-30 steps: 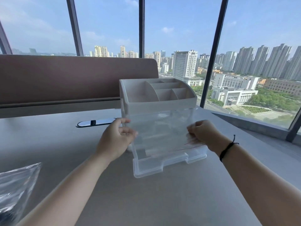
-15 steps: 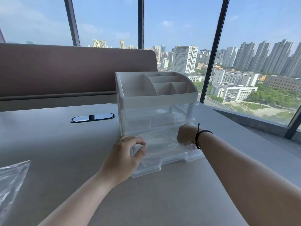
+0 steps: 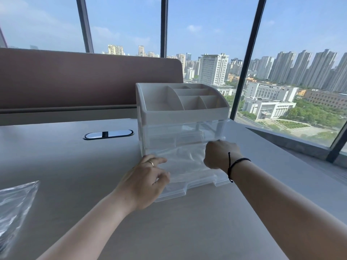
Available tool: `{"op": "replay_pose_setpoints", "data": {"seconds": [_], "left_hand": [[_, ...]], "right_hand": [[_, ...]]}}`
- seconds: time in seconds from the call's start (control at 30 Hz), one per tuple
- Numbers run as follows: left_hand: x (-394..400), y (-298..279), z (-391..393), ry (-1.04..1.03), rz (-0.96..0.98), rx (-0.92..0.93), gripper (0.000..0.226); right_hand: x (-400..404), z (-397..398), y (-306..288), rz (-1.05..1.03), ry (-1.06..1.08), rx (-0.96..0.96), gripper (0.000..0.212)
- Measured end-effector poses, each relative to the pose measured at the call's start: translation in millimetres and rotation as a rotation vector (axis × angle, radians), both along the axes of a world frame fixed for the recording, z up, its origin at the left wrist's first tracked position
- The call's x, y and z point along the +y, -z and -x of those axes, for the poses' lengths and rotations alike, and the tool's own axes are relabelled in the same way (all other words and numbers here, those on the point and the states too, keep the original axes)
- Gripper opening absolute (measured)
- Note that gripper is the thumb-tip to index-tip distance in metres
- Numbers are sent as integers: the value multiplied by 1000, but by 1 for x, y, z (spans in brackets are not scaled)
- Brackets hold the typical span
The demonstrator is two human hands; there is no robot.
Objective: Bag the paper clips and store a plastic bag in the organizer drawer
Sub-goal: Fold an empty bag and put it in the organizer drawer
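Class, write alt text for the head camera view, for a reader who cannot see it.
Two hands, left hand and right hand, press a clear plastic bag into the pulled-out bottom drawer of a desk organizer on a grey table. Another plastic bag lies at the left edge, with city towers beyond the windows.
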State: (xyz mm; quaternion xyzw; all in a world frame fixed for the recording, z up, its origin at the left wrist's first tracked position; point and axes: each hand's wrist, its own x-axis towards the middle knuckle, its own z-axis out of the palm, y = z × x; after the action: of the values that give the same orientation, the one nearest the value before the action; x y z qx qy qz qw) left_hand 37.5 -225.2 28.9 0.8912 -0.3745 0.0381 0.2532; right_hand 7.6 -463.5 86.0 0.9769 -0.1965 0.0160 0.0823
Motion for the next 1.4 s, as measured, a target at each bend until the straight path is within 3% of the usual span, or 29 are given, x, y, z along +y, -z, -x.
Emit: {"op": "replay_pose_setpoints", "data": {"seconds": [0.07, 0.17, 0.33, 0.43, 0.53, 0.63, 0.8, 0.97, 1.03, 1.23, 1.3, 1.4], "left_hand": [[0, 1, -1, 13, 32, 8, 52], [0, 3, 0, 30, 56, -5, 53], [0, 6, -1, 40, 81, -9, 44], [0, 7, -2, 48, 78, -32, 44], [1, 10, -4, 56, 91, -40, 48], [2, 13, -3, 62, 151, -68, 55], [6, 21, 1, 17, 400, -80, 41], [14, 27, -5, -21, 531, -81, 64], [15, 28, -6, -14, 544, -51, 76], [14, 27, -11, -199, 683, 124, 93], [14, 27, -16, -248, 710, 213, 82], [13, 33, -27, -269, 660, 250, 47]], "right_hand": [[9, 2, -3, 5, -66, -110, 24], [29, -3, -2, -214, -217, -105, 33], [52, -18, 6, -283, -241, 222, 80], [55, -22, 3, -268, -226, 443, 88], [54, -22, 2, -256, -233, 487, 89], [47, -26, 7, -328, -233, 338, 88], [32, 17, 20, -524, -284, -291, 62], [14, 70, 63, -234, -367, -697, 58], [6, 78, 71, -185, -318, -735, 57], [14, 54, 81, -382, -153, -737, 43], [15, 39, 85, -427, -134, -713, 35], [12, 14, 88, -456, -108, -685, 32]]}}
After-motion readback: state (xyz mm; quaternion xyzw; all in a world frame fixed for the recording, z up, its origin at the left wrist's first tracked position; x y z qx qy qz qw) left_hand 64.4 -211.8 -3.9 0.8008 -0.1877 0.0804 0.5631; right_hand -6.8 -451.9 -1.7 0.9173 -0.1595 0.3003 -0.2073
